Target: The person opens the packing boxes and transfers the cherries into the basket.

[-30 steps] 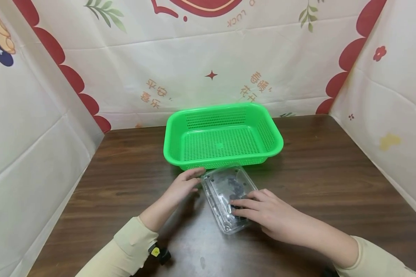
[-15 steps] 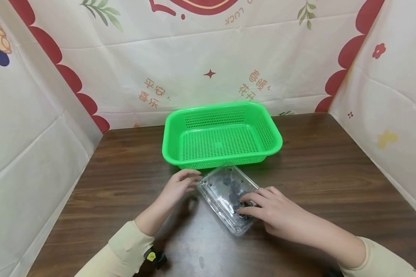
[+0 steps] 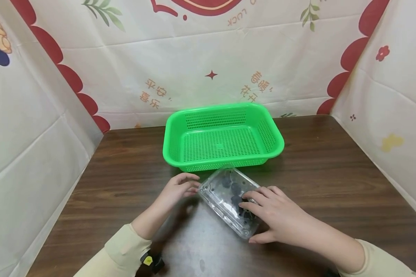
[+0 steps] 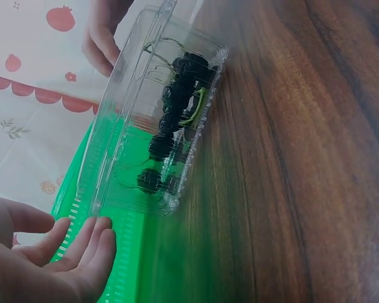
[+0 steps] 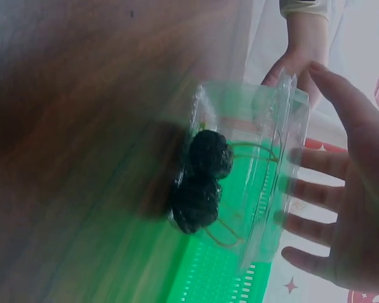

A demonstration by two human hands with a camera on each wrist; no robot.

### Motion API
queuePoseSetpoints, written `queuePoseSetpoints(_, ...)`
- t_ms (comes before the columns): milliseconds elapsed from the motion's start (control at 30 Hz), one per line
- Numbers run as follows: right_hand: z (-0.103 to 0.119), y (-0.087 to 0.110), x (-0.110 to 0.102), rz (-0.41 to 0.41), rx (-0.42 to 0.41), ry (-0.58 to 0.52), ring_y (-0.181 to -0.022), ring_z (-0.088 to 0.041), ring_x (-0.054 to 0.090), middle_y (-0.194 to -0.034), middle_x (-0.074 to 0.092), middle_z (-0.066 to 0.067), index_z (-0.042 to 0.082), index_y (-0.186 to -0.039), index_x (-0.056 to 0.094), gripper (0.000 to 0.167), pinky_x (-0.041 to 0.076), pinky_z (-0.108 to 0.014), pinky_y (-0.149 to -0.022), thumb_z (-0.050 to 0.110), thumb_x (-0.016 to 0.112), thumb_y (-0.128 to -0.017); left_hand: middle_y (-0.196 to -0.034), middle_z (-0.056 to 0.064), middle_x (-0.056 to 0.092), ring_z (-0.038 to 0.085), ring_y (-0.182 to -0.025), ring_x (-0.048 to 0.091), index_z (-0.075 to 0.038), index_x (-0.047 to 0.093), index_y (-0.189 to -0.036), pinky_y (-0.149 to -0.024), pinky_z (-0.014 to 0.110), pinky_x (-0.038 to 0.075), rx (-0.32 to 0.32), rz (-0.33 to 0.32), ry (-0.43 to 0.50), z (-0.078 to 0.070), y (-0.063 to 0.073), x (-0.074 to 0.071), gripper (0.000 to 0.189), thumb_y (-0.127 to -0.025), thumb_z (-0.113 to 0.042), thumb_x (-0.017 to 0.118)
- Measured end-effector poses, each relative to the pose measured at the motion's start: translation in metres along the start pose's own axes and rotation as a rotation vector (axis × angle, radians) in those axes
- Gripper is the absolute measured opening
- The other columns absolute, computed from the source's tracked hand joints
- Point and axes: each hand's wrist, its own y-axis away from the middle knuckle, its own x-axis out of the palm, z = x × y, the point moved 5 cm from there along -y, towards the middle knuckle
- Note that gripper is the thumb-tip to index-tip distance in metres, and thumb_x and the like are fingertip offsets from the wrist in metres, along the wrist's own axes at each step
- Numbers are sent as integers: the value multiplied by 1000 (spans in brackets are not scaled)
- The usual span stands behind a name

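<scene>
A clear plastic clamshell box (image 3: 222,202) lies askew on the table, lid closed. Several dark, bumpy round fruits (image 4: 170,120) with thin green stems show through its side in the left wrist view. My right hand (image 3: 280,217) is over the lid's right side, fingers spread and fingertips at the plastic, with the thumb apart near the close corner. At the far left corner is my left hand (image 3: 175,192), its fingers relaxed and lightly bent with the tips right at the edge. In the left wrist view these fingertips nearly meet the box's end.
A green plastic basket (image 3: 280,144) with slotted walls stands just behind the box, nothing in it. The brown wooden table (image 3: 332,184) ends at a printed white cloth (image 3: 180,57) hung at the back and sides.
The box has turned, its near end swinging right and its far end left. The right hand has shifted slightly right and its thumb has come into view; the left hand has drawn back a little.
</scene>
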Motion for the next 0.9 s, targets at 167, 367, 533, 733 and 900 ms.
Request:
queuePoseSetpoints(167, 0, -2, 1, 1, 36, 19, -113, -28, 51, -126, 57, -6, 12, -123, 65, 77, 40, -49, -92, 66, 75, -70, -105, 24, 63, 19, -84, 65, 14, 53, -123, -85, 39, 54, -29, 25, 30, 3, 1, 1, 32, -92, 8, 49)
queuePoseSetpoints(367, -1, -2, 3, 4, 44, 31, -114, -29, 51, -126, 57, -7, 11, -124, 64, 78, 40, -49, -93, 64, 77, -68, -108, 23, 62, 17, -81, 65, 14, 47, -129, -81, 34, 55, -77, 85, 78, 7, 2, 5, 40, -89, 12, 51)
queuePoseSetpoints(533, 0, -1, 3, 10, 38, 46, -114, -30, 51, -126, 56, -9, 11, -124, 64, 77, 40, -50, -94, 60, 80, -67, -105, 23, 64, 18, -81, 66, 15, 45, -132, -81, 34, 55, -112, 115, 113, 10, 3, 8, 43, -89, 13, 51)
queuePoseSetpoints(733, 2, -1, 2, 20, 22, 46, -115, -29, 51, -125, 56, -9, 11, -123, 64, 76, 41, -49, -94, 58, 80, -66, -90, 14, 67, 19, -79, 67, 15, 47, -131, -77, 33, 56, -152, 119, 118, 15, 7, 8, 45, -86, 14, 54)
queuePoseSetpoints(900, -1, -1, 2, 36, 22, 25, -119, -29, 49, -127, 56, -9, 10, -124, 63, 75, 40, -49, -97, 57, 80, -68, -87, 10, 67, 22, -81, 68, 13, 45, -133, -77, 36, 56, -164, 163, 132, 18, 10, 8, 49, -86, 11, 56)
